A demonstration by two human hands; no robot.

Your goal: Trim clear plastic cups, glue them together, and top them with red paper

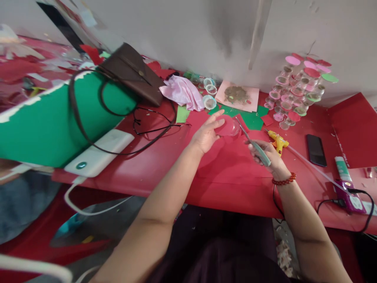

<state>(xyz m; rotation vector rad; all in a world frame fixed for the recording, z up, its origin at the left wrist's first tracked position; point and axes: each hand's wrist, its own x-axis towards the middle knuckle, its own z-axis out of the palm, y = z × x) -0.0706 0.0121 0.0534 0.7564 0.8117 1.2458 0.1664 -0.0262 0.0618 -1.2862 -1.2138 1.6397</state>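
Observation:
My left hand [207, 133] holds a small clear plastic cup [229, 127] with a red paper piece against it, over the red table [165, 169]. My right hand [266, 155] is wrapped round the grey-green handles of a pair of scissors [253, 143], whose blades point up and left towards the cup. A red bead bracelet [283, 181] sits on my right wrist. A yellow glue gun [278, 142] lies just behind my right hand.
A stack of clear cups with pink and red discs [297, 90] stands at the back right. A black phone [316, 150], a brown bag [132, 72], a green sheet [44, 118], a white power bank [98, 153], pink cloth [182, 92] and loose paper pieces lie around.

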